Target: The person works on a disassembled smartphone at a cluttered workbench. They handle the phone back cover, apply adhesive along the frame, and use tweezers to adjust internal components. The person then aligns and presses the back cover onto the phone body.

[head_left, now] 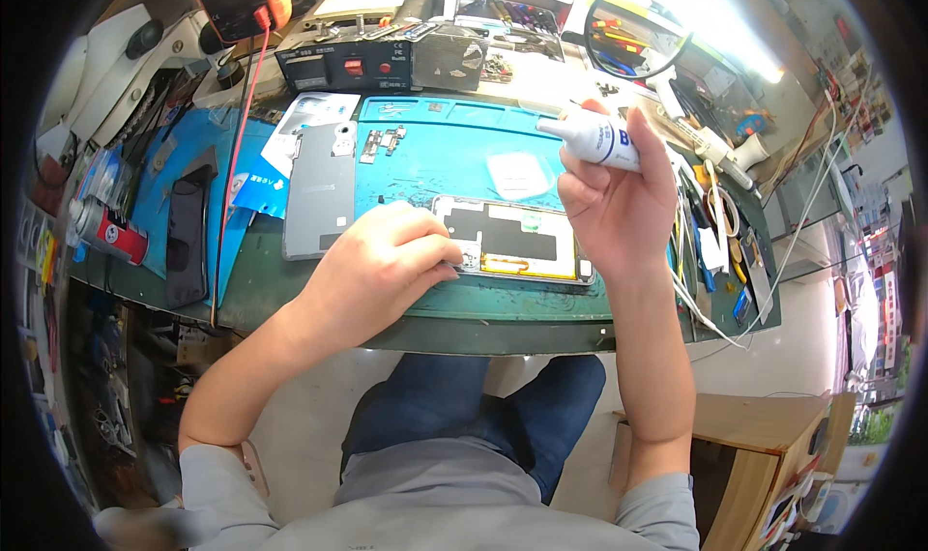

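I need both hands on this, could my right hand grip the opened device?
Probably not yet: the right hand is near the opened device, but it holds the white bottle.

White bottle (601,141), bright blue mat (435,164)

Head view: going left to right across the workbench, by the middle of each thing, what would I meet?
Red and black can, dark phone, grey back panel, left hand, opened phone, right hand with a white bottle in its grip.
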Tool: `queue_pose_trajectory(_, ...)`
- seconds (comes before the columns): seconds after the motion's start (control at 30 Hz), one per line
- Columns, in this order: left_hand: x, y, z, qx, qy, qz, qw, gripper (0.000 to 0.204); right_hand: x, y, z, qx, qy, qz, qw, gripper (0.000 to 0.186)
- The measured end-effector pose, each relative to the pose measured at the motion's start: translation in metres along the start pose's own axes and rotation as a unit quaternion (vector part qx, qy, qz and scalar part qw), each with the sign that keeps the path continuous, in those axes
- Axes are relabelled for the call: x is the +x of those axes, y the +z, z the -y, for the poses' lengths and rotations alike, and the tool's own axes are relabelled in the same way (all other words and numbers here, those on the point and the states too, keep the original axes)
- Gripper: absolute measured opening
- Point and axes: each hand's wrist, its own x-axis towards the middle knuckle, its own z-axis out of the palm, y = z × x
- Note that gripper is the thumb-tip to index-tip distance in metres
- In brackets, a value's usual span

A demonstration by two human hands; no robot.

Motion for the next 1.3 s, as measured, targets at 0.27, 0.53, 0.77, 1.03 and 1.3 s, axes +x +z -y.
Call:
queue_pose_trajectory(0.27,-0.003,0.000,-0.015,0.084,0.048,-0.027,0.995,0.032,-0.003,-0.002,-0.002,-0.060,0.004,0.007,0.998,0.040)
queue_pose_trajectory(0.53,-0.014,0.011,-0.013,0.042,0.063,-0.036,0.997,0.044,-0.003,-0.002,-0.006,-0.105,0.010,0.000,0.994,0.035)
queue_pose_trajectory(0.77,-0.012,0.012,-0.015,0.023,0.034,-0.023,0.999,0.044,-0.006,0.008,-0.009,-0.165,0.018,-0.024,0.986,0.042)
queue_pose_trajectory(1.03,-0.005,0.007,-0.025,0.122,0.099,0.025,0.987,0.042,-0.007,0.008,-0.011,-0.204,0.024,-0.028,0.978,0.041)
queue_pose_trajectory(1.3,-0.015,0.013,-0.013,-0.028,-0.003,-0.044,0.999,0.048,-0.006,0.004,-0.010,-0.211,0.021,-0.031,0.977,0.042)
